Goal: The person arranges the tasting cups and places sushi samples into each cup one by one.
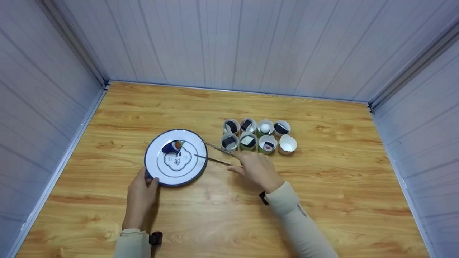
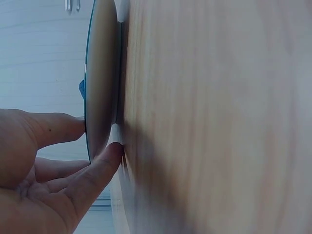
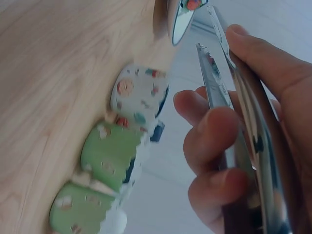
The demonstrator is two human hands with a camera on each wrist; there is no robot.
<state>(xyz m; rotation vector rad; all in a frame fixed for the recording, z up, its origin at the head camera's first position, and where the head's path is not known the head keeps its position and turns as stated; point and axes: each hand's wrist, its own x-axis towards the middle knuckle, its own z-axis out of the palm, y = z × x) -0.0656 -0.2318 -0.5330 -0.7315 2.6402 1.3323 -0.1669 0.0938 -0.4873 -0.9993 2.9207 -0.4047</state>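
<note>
My left hand [image 1: 141,195] holds the near left rim of a white plate [image 1: 154,163] with a blue edge, thumb on the rim and fingers reaching under it. On the plate lies a dark blue sushi roll [image 1: 168,148] with an orange and green end. My right hand [image 1: 256,169] grips metal tongs [image 1: 218,162] with serrated tips. Their arms stand apart, with nothing between them, and the tips overlap the plate's right side in the head view. In the right wrist view the fingers wrap round the tongs [image 3: 251,112].
Right of the plate stand two rows of paper cups [image 1: 267,139]. Several hold dark-wrapped pieces [image 1: 229,141]; one holds a white ball [image 1: 265,128]. The front right cup [image 1: 288,144] shows its white inside. Panel walls [image 1: 233,46] enclose the wooden table [image 1: 340,172].
</note>
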